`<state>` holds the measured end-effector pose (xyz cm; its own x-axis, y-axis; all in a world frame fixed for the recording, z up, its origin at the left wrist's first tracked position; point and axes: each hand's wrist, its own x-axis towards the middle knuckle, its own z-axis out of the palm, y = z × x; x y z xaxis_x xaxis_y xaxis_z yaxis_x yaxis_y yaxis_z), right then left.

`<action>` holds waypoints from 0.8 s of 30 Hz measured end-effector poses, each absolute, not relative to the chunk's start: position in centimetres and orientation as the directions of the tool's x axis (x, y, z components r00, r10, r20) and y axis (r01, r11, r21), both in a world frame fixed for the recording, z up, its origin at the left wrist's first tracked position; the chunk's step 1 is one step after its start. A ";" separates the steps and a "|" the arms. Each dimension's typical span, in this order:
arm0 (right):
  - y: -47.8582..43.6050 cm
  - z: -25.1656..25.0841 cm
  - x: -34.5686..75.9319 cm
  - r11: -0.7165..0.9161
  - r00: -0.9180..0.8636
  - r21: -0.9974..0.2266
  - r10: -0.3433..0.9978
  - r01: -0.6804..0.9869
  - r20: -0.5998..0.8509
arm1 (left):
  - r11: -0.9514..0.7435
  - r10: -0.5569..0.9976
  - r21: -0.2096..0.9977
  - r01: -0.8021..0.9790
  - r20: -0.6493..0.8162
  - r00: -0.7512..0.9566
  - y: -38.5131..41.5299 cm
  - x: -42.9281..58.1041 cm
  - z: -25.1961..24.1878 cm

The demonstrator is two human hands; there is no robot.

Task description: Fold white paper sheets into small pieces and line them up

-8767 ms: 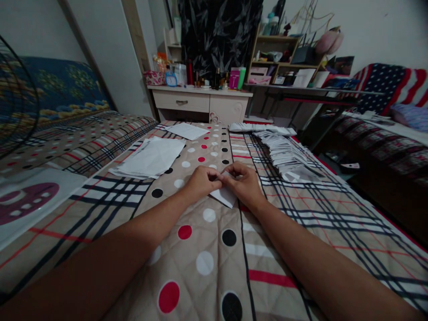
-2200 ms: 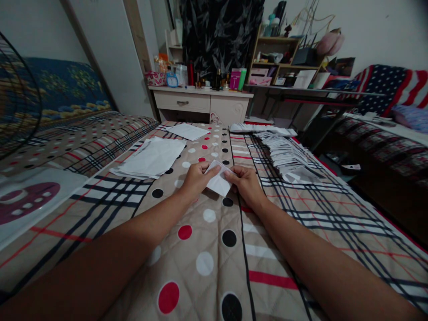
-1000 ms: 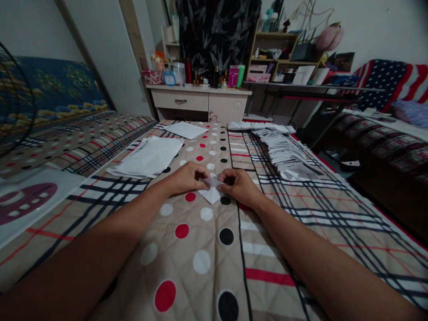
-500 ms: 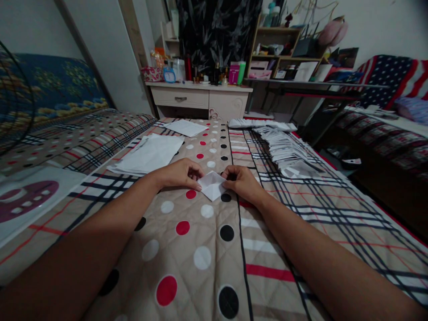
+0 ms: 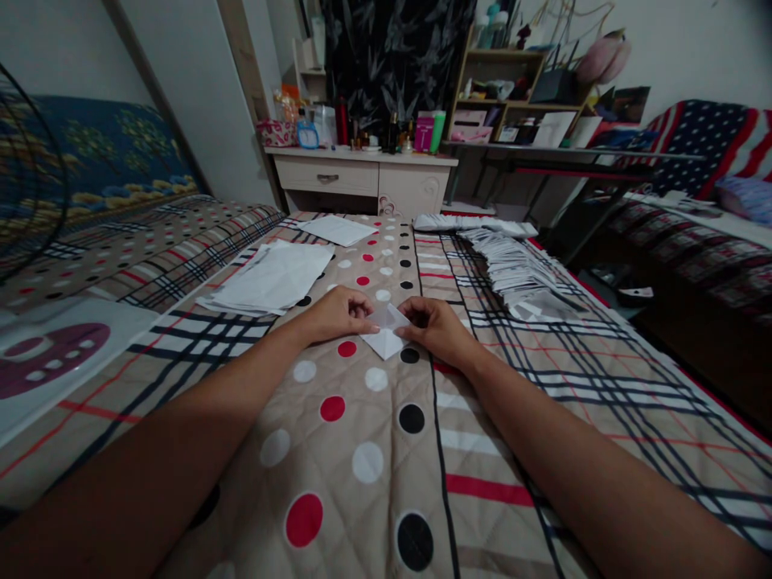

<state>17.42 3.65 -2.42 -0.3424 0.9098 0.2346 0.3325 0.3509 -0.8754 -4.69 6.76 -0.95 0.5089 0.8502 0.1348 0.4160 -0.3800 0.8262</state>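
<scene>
A small white piece of folded paper (image 5: 384,342) lies on the patterned quilt between my hands. My left hand (image 5: 346,312) has its thumb and fingers closed at the paper's left side, the thumb reaching over its surface. On the other side, my right hand (image 5: 431,326) pinches the right corner, where a pointed flap stands up. The far part of the paper is partly hidden by my fingers.
White paper sheets (image 5: 271,277) are stacked to the left, with another white sheet (image 5: 338,230) beyond them. A long row of folded white papers (image 5: 512,269) runs along the right. A plastic bag with a purple print (image 5: 54,358) lies at far left.
My left thumb has moved right, over the paper. The paper's right flap is now lifted between my right fingers; before, the paper lay as a flatter diamond. The view has shifted slightly.
</scene>
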 end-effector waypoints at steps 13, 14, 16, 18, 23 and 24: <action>3.7 -2.4 17.6 0.338 -0.351 -0.865 0.913 0.369 0.207 | -0.366 0.808 0.752 0.549 -0.036 0.588 7.2 -6.4 0.1; 3.6 -2.4 17.6 0.341 -0.351 -0.867 0.912 0.364 0.212 | -0.363 0.802 0.760 0.539 -0.039 0.596 7.2 -6.5 0.1; 3.6 -2.4 17.7 0.341 -0.352 -0.871 0.911 0.353 0.214 | -0.364 0.793 0.772 0.521 -0.037 0.609 7.2 -6.6 0.1; 3.5 -2.3 17.7 0.344 -0.363 -0.873 0.907 0.346 0.213 | -0.379 0.782 0.774 0.508 -0.026 0.623 7.2 -6.6 0.0; 3.5 -2.1 17.9 0.446 -0.436 -0.827 0.855 0.341 0.281 | -0.432 0.757 0.753 0.497 0.003 0.654 7.2 -6.6 -0.1; 3.5 -2.1 17.9 0.465 -0.445 -0.814 0.846 0.347 0.294 | -0.437 0.757 0.744 0.506 0.001 0.653 7.1 -6.6 0.0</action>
<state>17.90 3.47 -2.10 -0.4450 0.8459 0.2939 0.3466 0.4653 -0.8145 -6.59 7.10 0.02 0.6529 0.7574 0.0010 0.5059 -0.4370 0.7437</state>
